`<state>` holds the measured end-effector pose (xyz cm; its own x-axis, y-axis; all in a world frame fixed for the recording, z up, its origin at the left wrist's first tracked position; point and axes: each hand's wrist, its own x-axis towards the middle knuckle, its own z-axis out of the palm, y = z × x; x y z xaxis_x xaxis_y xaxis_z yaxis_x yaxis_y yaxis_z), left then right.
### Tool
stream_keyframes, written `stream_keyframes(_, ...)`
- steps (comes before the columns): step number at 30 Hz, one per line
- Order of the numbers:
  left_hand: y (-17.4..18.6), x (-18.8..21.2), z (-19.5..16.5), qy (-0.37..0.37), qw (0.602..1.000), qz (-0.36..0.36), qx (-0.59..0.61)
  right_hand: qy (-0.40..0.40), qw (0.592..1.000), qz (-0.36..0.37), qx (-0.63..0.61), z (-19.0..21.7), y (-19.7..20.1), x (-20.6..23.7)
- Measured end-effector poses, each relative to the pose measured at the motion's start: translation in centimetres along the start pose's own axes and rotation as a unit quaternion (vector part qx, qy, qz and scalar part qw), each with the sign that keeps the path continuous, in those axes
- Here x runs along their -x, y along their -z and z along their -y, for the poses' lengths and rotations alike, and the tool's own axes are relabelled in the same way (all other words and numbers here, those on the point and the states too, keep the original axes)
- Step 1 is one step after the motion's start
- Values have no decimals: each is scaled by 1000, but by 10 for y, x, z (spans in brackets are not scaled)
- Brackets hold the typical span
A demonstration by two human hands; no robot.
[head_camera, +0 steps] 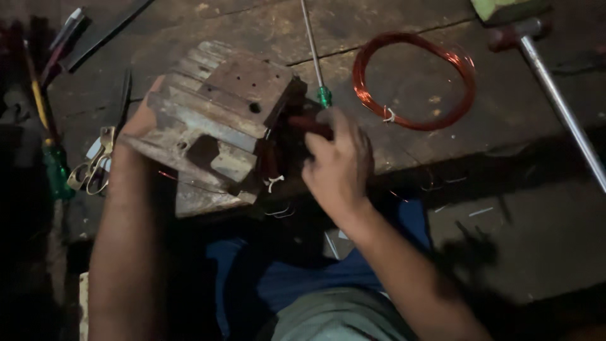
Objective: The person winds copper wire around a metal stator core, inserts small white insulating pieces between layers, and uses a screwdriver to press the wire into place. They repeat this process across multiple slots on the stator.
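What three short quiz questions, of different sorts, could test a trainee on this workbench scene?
1. True or false: the copper wire coil lies apart from both hands.
2. Which hand steadies the wooden block from its far side? A) left B) right
3. What colour is the handle of the screwdriver beside the right hand?

Key: 1 true. 2 A, the left hand. 3 green.

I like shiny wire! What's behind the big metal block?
Behind the metal block lies worn wooden board. A coil of copper wire sits off to its right. The left hand hides the block's far-left edge.
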<state>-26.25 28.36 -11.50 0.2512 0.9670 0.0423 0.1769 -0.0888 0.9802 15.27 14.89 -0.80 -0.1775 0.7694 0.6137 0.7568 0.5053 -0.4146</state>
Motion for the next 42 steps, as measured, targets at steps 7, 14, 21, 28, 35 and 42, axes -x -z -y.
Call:
stream_keyframes(7,5,4,-17,-32,993,-14,-112,102,994,30,24,-8,-5,0)
stream_keyframes(14,3,-1,21,12,1000,-14,6,42,999,12,-4,-3,-7,2)
stream_keyframes(21,-4,2,12,-7,1000,-12,-21,111,993,38,-11,-16,11,-1)
stream_keyframes(28,4,-6,-9,-107,976,5,-191,183,980,62,42,-12,6,-5)
stream_keyframes(35,8,13,7,25,1000,-12,3,198,979,47,8,-34,14,7)
stream_keyframes(42,1,9,-18,-12,1000,-3,-17,210,977,43,15,-20,5,-6)
